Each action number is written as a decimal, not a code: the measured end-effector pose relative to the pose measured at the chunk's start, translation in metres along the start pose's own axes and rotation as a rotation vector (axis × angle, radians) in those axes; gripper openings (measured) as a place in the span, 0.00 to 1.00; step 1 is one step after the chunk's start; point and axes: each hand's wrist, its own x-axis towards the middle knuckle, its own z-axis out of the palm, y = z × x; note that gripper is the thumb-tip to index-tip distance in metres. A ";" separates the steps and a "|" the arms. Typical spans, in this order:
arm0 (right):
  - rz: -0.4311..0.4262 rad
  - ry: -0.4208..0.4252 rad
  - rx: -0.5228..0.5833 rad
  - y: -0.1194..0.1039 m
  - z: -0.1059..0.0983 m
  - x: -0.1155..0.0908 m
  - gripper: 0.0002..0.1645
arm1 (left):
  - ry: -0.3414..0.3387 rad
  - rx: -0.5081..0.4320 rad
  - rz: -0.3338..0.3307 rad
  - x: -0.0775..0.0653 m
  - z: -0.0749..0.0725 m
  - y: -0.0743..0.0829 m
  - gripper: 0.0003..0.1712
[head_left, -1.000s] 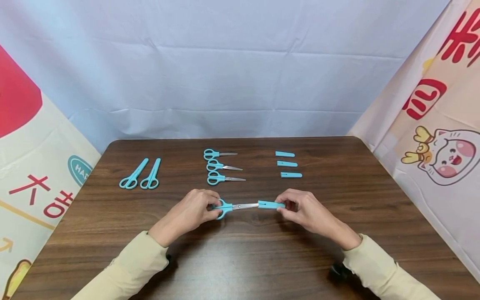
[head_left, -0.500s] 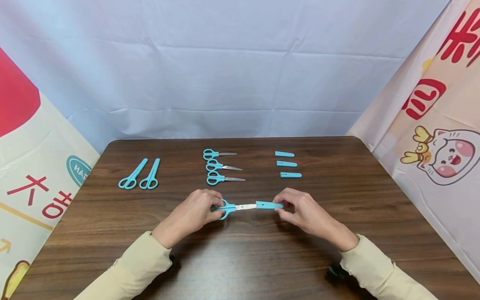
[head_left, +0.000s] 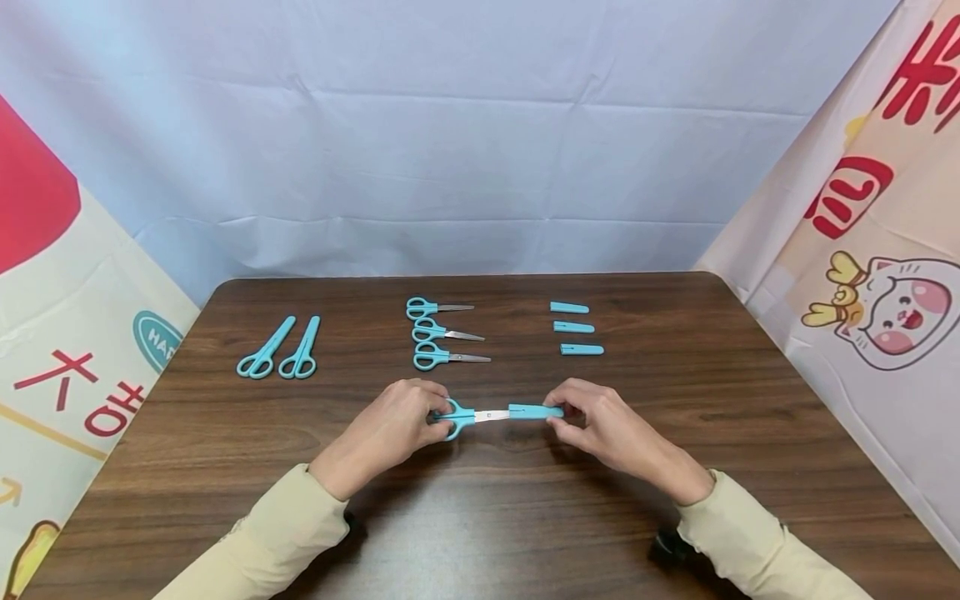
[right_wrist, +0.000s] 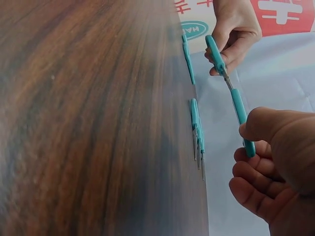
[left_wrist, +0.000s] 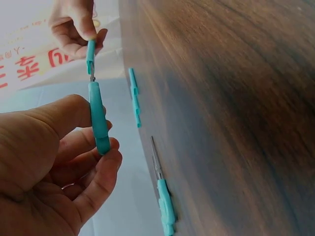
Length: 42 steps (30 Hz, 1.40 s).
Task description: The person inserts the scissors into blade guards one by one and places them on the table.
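Note:
My left hand point(head_left: 397, 425) pinches the light-blue handle of a pair of scissors point(head_left: 462, 417) near the table's middle. My right hand point(head_left: 603, 425) pinches the closed end of a light-blue blade cover point(head_left: 531, 412). The blade tips are inside the cover's mouth, and a short stretch of bare metal shows between handle and cover. Both wrist views show the scissors point(left_wrist: 98, 115) and the cover point(right_wrist: 239, 109) in one line, held above the table. Part of the handle loops is hidden behind the left fingers.
Three uncovered scissors point(head_left: 431, 357) lie beyond the hands on the brown table point(head_left: 480, 517). To their right, three loose covers point(head_left: 582, 350) lie in a column. Two covered scissors point(head_left: 298, 360) rest at the left. A white cloth point(head_left: 480, 167) hangs behind the table.
The hands have drawn closer together, the left moving right and the right moving slightly left. The cover now hides more of the blades. The other scissors and covers lie as before.

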 end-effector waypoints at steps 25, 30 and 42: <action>-0.094 0.001 0.031 -0.006 0.007 0.004 0.11 | 0.021 0.025 0.020 0.002 0.000 0.010 0.03; -0.101 0.010 0.037 -0.006 0.008 0.004 0.11 | 0.027 0.027 0.027 0.002 0.001 0.010 0.03; -0.011 0.013 0.121 -0.006 0.009 0.004 0.11 | 0.036 0.018 0.011 0.001 0.001 0.008 0.02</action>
